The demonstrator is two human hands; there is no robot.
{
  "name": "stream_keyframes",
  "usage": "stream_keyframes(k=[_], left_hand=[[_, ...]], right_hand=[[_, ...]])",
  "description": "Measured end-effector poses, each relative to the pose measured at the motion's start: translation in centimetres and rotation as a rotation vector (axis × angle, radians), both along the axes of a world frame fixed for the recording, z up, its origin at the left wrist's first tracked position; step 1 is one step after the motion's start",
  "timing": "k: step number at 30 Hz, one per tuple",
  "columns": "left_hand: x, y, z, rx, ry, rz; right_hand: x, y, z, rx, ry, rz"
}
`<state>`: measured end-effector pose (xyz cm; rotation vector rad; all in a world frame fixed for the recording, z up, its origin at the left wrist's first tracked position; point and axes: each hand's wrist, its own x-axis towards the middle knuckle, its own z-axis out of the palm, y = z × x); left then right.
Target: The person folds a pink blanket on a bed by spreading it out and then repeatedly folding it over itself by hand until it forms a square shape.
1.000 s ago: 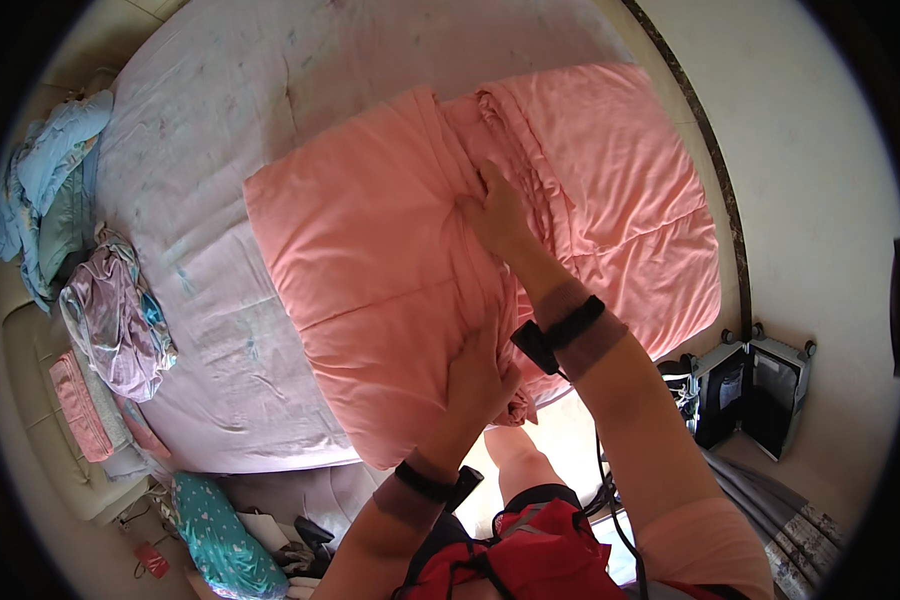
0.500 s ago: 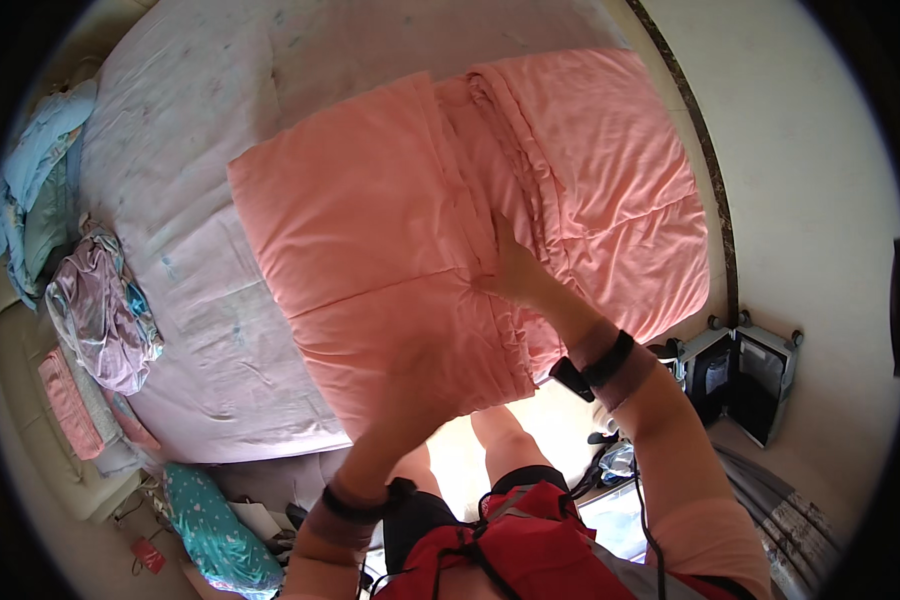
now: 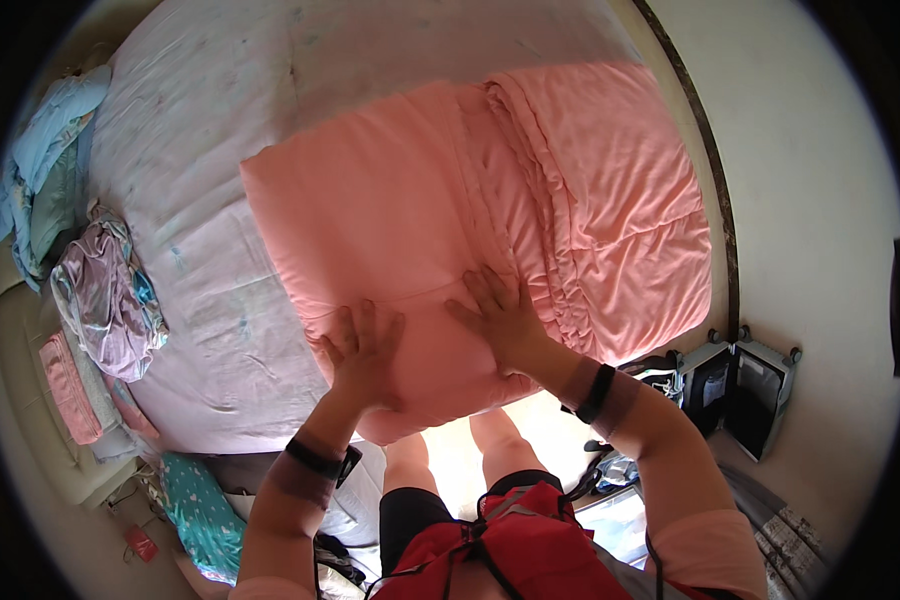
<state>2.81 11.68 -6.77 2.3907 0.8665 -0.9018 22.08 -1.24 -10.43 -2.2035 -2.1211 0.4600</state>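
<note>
A pink quilt (image 3: 370, 200) lies folded on the bed (image 3: 200, 240), its left and right sides turned in toward a creased gap right of its middle. My left hand (image 3: 365, 360) rests flat on the quilt's near left part, fingers spread. To the right, my right hand (image 3: 505, 320) presses on the same folded panel beside the gap, its fingers also spread. Neither hand grasps the cloth. The near edge of the quilt hangs by the bed's front edge, just ahead of my legs.
Crumpled lilac clothing (image 3: 105, 300) and blue cloth (image 3: 55, 150) lie along the bed's left side, near a folded pink item (image 3: 70, 390). A teal patterned bundle (image 3: 202, 510) sits at lower left. At the right, an open case (image 3: 740, 385) stands by the wall.
My left hand has come up from the quilt's near edge onto its top. My right hand has shifted nearer to me and opened out flat. The quilt's left panel looks smoother.
</note>
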Motion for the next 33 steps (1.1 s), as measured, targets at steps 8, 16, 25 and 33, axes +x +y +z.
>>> stream_keyframes(k=[8,16,25,33], left_hand=[[0.1,0.6,-3.7,-0.043,0.141,-0.068],[-1.8,-0.7,-9.0,0.188,-0.190,0.020],[-2.5,-0.6,-10.7,0.159,-0.192,0.069],[-2.3,-0.6,-11.0,0.174,-0.116,-0.002]], right_hand=[[-0.8,0.0,-4.1,-0.051,-0.011,-0.029],[-1.7,0.3,-5.5,-0.048,0.029,-0.112],[-2.6,0.8,-7.2,-0.042,-0.018,-0.162],[-2.8,0.4,-7.9,-0.009,-0.049,-0.170]])
